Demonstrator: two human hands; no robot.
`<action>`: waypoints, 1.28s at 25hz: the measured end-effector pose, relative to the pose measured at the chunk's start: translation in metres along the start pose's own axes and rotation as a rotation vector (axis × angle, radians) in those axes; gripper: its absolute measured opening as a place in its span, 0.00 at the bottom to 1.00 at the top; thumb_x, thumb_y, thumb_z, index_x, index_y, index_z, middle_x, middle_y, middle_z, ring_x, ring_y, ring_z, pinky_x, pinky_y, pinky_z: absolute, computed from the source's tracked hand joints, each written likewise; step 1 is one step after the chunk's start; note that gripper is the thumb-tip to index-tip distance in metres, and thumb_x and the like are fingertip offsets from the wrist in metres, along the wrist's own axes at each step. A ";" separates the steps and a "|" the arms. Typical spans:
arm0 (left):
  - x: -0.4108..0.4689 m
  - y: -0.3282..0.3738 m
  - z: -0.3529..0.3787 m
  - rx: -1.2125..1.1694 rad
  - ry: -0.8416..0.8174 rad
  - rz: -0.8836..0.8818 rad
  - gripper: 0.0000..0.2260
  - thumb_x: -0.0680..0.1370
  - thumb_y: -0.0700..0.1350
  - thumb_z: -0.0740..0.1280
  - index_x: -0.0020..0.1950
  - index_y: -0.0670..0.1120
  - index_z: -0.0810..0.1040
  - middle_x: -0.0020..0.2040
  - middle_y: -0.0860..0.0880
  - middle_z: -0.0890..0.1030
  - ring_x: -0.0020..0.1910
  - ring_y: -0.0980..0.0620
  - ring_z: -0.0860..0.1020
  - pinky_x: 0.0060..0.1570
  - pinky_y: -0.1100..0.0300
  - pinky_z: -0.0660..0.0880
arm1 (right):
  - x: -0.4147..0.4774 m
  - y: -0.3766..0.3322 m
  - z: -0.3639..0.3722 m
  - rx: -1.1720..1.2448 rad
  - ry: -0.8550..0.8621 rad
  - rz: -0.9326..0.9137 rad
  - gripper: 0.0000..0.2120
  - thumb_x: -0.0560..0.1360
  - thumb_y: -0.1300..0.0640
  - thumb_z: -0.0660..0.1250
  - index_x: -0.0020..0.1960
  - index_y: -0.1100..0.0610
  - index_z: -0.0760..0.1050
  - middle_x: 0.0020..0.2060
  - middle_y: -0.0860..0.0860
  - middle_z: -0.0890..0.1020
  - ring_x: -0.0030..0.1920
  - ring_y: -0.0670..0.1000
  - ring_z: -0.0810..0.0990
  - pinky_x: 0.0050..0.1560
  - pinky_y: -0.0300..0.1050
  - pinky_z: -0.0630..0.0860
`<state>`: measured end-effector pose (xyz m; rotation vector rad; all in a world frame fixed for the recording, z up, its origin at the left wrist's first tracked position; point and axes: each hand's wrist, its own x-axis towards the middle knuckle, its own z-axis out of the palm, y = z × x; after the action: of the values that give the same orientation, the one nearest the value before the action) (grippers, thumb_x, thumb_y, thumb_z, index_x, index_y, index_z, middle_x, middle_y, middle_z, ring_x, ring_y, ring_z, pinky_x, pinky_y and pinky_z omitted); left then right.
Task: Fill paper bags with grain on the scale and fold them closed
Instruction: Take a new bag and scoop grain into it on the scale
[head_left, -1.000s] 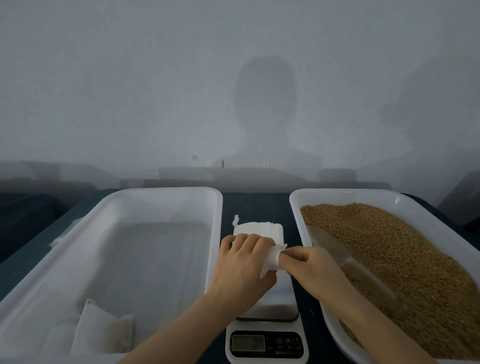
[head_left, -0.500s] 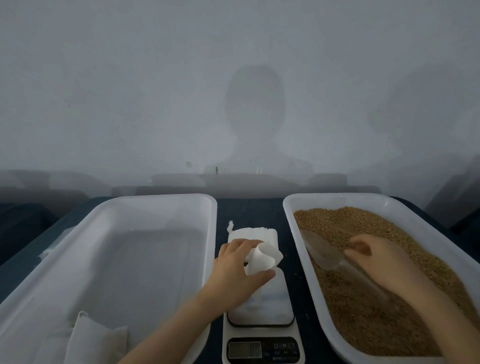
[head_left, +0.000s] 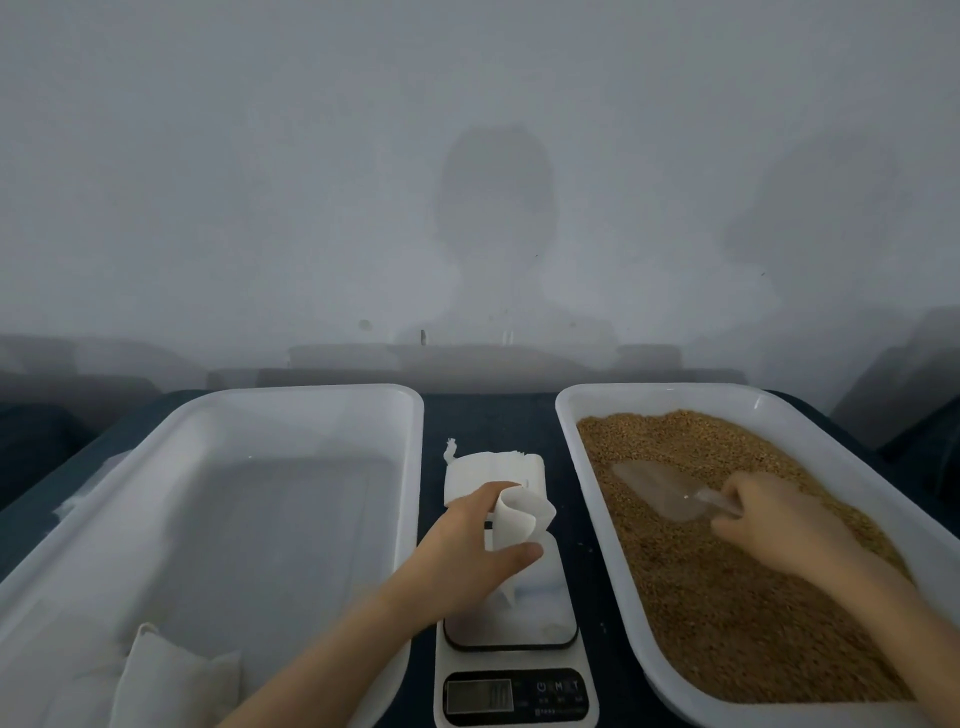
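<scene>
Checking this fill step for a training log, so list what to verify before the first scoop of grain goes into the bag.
1. Bag mouth open: ok. The left hand holds the paper bag with its top spread.
2. Bag over the scale: ok. Whether its bottom rests on the platform: cannot tell.
3. Scoop gripped: ok. The right hand grips the clear scoop by its handle.
4. Scoop at the bag: not ok. It lies on the grain in the right tray.
5. Display zeroed: cannot tell, digits unreadable.
</scene>
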<state>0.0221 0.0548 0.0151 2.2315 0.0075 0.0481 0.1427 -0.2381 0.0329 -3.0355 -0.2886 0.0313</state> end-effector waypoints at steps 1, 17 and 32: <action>0.000 0.000 0.001 0.000 -0.006 -0.007 0.25 0.74 0.56 0.70 0.67 0.61 0.64 0.62 0.59 0.72 0.58 0.57 0.73 0.56 0.63 0.72 | -0.001 0.003 -0.006 -0.016 0.041 0.014 0.05 0.74 0.49 0.67 0.47 0.50 0.74 0.36 0.44 0.77 0.30 0.42 0.78 0.26 0.32 0.73; 0.001 -0.004 0.001 0.014 0.000 0.007 0.25 0.73 0.57 0.71 0.66 0.62 0.64 0.63 0.61 0.69 0.58 0.59 0.71 0.56 0.64 0.69 | 0.040 -0.033 0.001 0.067 0.075 0.018 0.10 0.79 0.48 0.61 0.50 0.51 0.78 0.35 0.47 0.79 0.33 0.48 0.78 0.31 0.41 0.74; 0.000 0.000 0.001 0.036 -0.109 -0.002 0.25 0.74 0.56 0.70 0.67 0.61 0.64 0.60 0.60 0.72 0.58 0.58 0.72 0.58 0.61 0.71 | 0.002 0.017 -0.020 0.361 0.103 -0.110 0.16 0.75 0.55 0.65 0.63 0.46 0.74 0.55 0.47 0.80 0.47 0.45 0.74 0.49 0.41 0.71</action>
<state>0.0226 0.0540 0.0144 2.2671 -0.0490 -0.0752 0.1480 -0.2559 0.0516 -2.6498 -0.3937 -0.0726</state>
